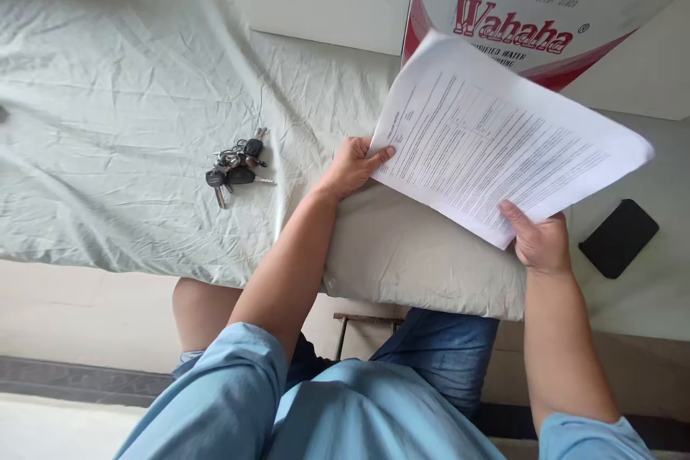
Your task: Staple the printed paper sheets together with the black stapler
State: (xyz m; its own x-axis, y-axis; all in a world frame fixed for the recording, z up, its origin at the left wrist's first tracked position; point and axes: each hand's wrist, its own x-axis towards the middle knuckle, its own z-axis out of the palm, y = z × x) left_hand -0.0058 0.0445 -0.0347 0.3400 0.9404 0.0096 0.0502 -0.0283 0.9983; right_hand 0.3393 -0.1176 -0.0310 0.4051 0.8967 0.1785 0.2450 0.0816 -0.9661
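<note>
The right hand (539,241) pinches the near edge of the printed papers (501,140), and the left hand (353,165) grips their left corner, above a pillow (415,255). The far corner hangs free; I think loose sheets could slide apart. Further left lie keys (237,165).

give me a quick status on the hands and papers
Left hand and right hand both grip papers, held above pillow. Keys lie apart, left. Nothing blocking.
</note>
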